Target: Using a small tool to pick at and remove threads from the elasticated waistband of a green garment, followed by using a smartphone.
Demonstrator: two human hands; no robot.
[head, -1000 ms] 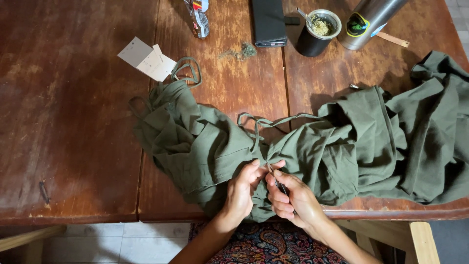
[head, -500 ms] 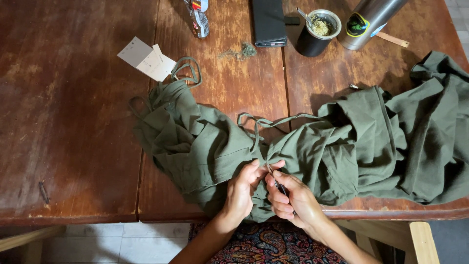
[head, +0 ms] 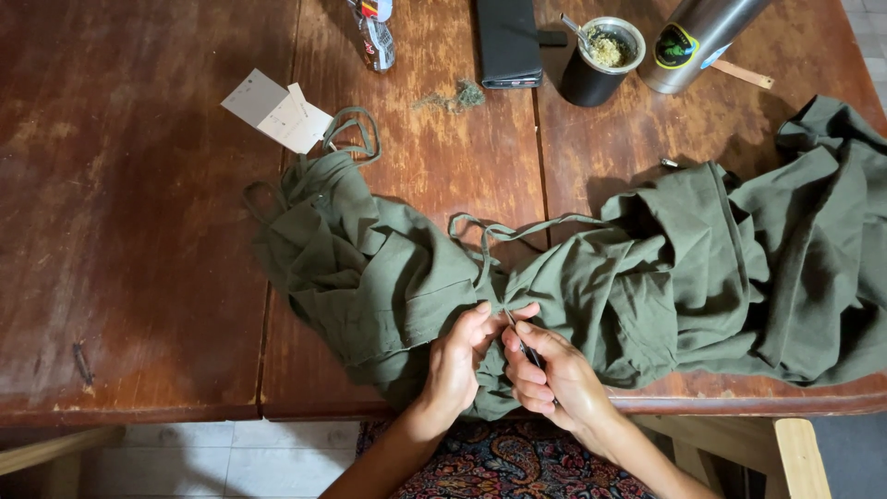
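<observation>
An olive green garment [head: 647,277] with thin straps lies crumpled across the wooden table [head: 129,231], spreading to the right edge. At the near edge my left hand [head: 459,356] pinches a fold of the fabric. Right beside it my right hand [head: 552,374] grips a thin dark metal tool [head: 522,340], its tip pressed into the cloth at the spot the left fingers hold. What kind of tool it is I cannot tell; most of it is hidden in my fingers.
At the back stand a dark cup [head: 601,60] with a metal straw and green herb, a steel flask [head: 698,42], a black case [head: 508,42] and a small bottle [head: 374,37]. Paper cards [head: 277,113] lie left of the garment. A patterned rug [head: 508,462] shows below.
</observation>
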